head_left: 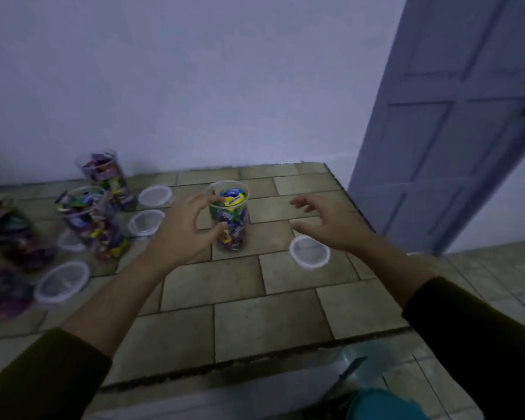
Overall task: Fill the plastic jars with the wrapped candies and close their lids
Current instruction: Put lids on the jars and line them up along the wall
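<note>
Jars, count: three are clear to see, all upright and without a lid. They are the centre jar (234, 225), the back jar (106, 174) at 10 o'clock from it, and the second jar (88, 219) at 9 o'clock from it.
More jars: at the left edge of the bench (255, 322) are blurred jars (9, 234). They seem to be two, but I cannot count them surely.
Lids, count: five, all lying on the bench, none on a jar.
Lids, places: the lone lid (309, 253) lies at 4 o'clock from the centre jar, apart from it. The back lid (155, 195) and the middle lid (146, 222) lie between the centre jar and the two jars on the left. The hidden lid (70, 242) shows only partly behind the second jar. The near lid (62, 281) lies at 8 o'clock, near the blurred jars.
Contents: the centre jar is full of wrapped candies (231, 199) up to the rim, with yellow and blue wrappers on top. The back jar and the second jar also hold mixed coloured candies, nearly to the top. What is in the blurred jars is too unclear.
Left hand (184, 231): it holds the centre jar at its 9 o'clock side, with curled fingers at the rim and the thumb on the wall.
Right hand (331, 225): it is relaxed with the fingers spread and holds nothing. It hovers at 3 o'clock from the centre jar, just beyond the lone lid.
Sleeves: both forearms are bare, with dark sleeves (43, 374) pushed up.
Surroundings: a panelled door (455, 116) stands at 2 o'clock.
</note>
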